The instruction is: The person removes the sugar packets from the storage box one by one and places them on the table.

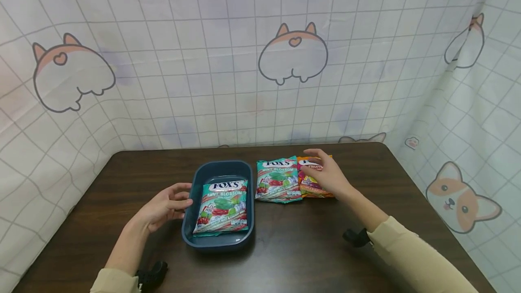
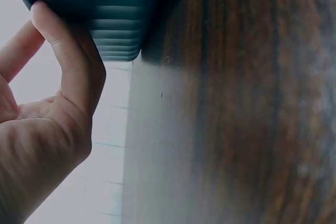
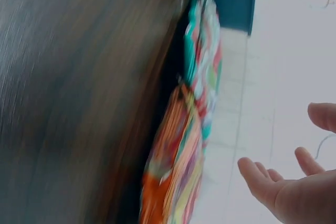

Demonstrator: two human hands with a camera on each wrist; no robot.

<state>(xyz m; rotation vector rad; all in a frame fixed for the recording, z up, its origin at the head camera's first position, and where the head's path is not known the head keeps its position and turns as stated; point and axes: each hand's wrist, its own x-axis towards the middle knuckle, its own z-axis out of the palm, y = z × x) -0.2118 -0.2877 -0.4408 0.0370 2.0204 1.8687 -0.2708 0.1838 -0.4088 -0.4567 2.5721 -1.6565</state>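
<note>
A dark blue tray (image 1: 217,166) with ribbed sides stands on the table, and a teal FOX'S Mint Blossom candy bag (image 1: 221,207) lies in it. At the tray's left wall is my left hand (image 1: 164,205), its fingertips touching the side near the rim. To the tray's right lies another teal FOX'S candy bag (image 1: 278,181). An orange FOX'S Fruits candy bag (image 1: 313,186) lies beside it, its left edge against the teal one. My right hand (image 1: 325,173) hovers over the orange bag, fingers apart and holding nothing. In the right wrist view, a gap separates that hand (image 3: 291,187) from both bags.
The dark brown wooden table (image 1: 293,248) ends at a back edge just behind the bags. A white gridded curtain (image 1: 228,116) with corgi drawings hangs behind and on both sides. Black straps (image 1: 152,275) are on the wrists.
</note>
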